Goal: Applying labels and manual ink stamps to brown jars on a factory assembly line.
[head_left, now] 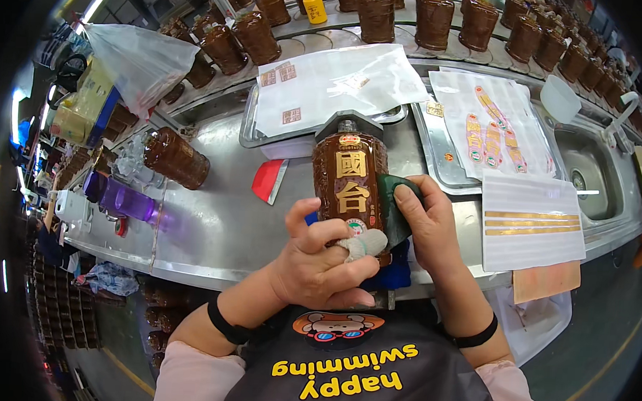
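Note:
A brown, textured glass bottle (pixel 335 174) with large gold characters and a small round emblem low on its front lies tilted before me, neck away. My left hand (pixel 325 266) is at its lower end, fingers apart. One finger, in a whitish fabric cover, rests by the round emblem. On the bottle's right side, my right hand (pixel 430 219) pinches a dark green flexible sheet (pixel 391 210), thumb on top, against the glass. What the fingers do behind the sheet is hidden. Blue cloth (pixel 393 273) shows beneath the bottle.
Two metal trays (pixel 248 128) (pixel 440 150) hold white sheets with labels. A red-and-white scraper (pixel 269 181) lies left of the bottle. Another brown bottle (pixel 176 157) and a purple bottle (pixel 134 199) stand farther left. Gold strips (pixel 530 224) lie at right, beside a sink (pixel 590 182). Bottles line the back.

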Demonstrator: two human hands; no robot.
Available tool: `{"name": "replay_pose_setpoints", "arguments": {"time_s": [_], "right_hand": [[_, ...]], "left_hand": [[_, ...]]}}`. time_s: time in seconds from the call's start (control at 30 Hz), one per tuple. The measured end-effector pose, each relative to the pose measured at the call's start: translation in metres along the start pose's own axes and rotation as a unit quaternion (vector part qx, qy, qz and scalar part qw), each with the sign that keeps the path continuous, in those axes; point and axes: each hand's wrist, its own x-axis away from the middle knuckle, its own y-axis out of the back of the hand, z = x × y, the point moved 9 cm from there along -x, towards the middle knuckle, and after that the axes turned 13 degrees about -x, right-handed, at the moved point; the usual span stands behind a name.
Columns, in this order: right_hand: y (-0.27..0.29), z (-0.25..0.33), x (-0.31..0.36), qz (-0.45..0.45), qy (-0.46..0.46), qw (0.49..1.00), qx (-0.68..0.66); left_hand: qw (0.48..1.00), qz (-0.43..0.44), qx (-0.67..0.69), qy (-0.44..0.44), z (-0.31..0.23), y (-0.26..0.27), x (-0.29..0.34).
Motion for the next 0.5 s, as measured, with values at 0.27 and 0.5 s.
{"name": "replay_pose_setpoints", "arguments": {"time_s": [0.27,0.5], "right_hand": [[-0.084,0.099,0.03,0.215,0.417,0.788,0.4],[-0.102,0.101,0.042,0.295,0.388,0.769,0.414]], "left_hand": [[0.98,-0.066,0.091,0.162,0.014,0.018,0.034],[0.948,-0.129,0.058,0.285,0.036,0.019,0.063]]}}
